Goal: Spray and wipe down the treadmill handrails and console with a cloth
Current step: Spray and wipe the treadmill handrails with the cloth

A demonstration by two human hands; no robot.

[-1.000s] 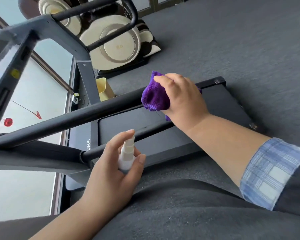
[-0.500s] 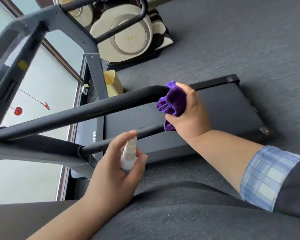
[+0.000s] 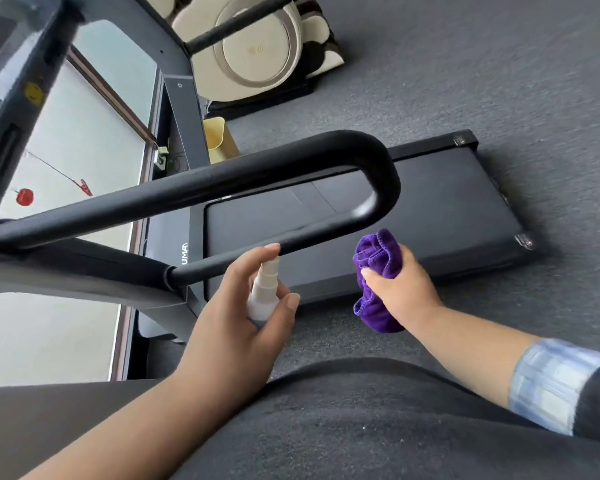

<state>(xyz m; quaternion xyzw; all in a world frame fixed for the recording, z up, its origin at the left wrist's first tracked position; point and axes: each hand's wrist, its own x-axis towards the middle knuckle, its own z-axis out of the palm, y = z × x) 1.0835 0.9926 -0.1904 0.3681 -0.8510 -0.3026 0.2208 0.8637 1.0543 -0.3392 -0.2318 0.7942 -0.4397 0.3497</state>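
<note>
The black padded handrail [image 3: 194,188] loops out from the treadmill frame and bends back in a U at the right. My left hand [image 3: 236,323] grips a small white spray bottle [image 3: 264,289] just below the rail's lower bar, forefinger on top of the nozzle. My right hand [image 3: 399,289] holds a bunched purple cloth [image 3: 378,258] below the U-bend, clear of the rail. The treadmill console [image 3: 18,98] shows only in part at the upper left.
The black treadmill deck [image 3: 430,220] lies on grey carpet [image 3: 465,81]. A cream and brown massage chair [image 3: 257,53] stands beyond it, with a yellow bin [image 3: 215,136] beside the upright. A window [image 3: 66,150] fills the left side.
My right hand has come off the rail's bend and dropped down with the cloth. The full U-bend is now uncovered. My left hand has kept its hold on the bottle.
</note>
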